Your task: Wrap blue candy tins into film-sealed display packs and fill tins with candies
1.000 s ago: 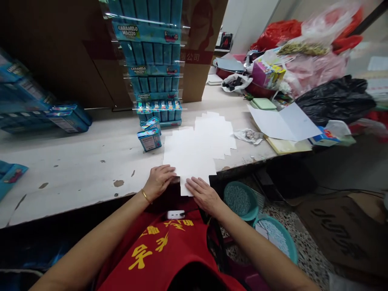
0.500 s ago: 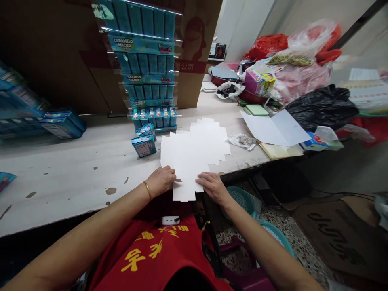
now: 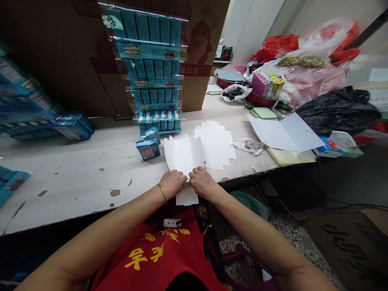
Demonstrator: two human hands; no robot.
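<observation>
A white die-cut cardboard sheet (image 3: 182,155) lies at the table's front edge, its sides bent up along creases. My left hand (image 3: 173,182) is closed on its near left part, fingers curled in. Close beside it, my right hand (image 3: 200,182) grips the near right part with curled fingers. One flap of the sheet hangs below the hands, past the table edge. Behind and to the right lie more flat white cardboard blanks (image 3: 217,144), stepped along their edges. Two small blue printed boxes (image 3: 148,148) stand just left of the sheet.
Clear-wrapped stacks of blue candy boxes (image 3: 157,68) rise in front of a large brown carton (image 3: 203,44). More blue boxes (image 3: 74,126) sit at the left. Toward the right are a folded white sheet (image 3: 286,131), a crumpled plastic bag (image 3: 249,145) and a black bag (image 3: 336,109).
My hands have come together at the near end of the top cardboard sheet. Its sides are now bent up, and it has separated leftward from the blanks beneath.
</observation>
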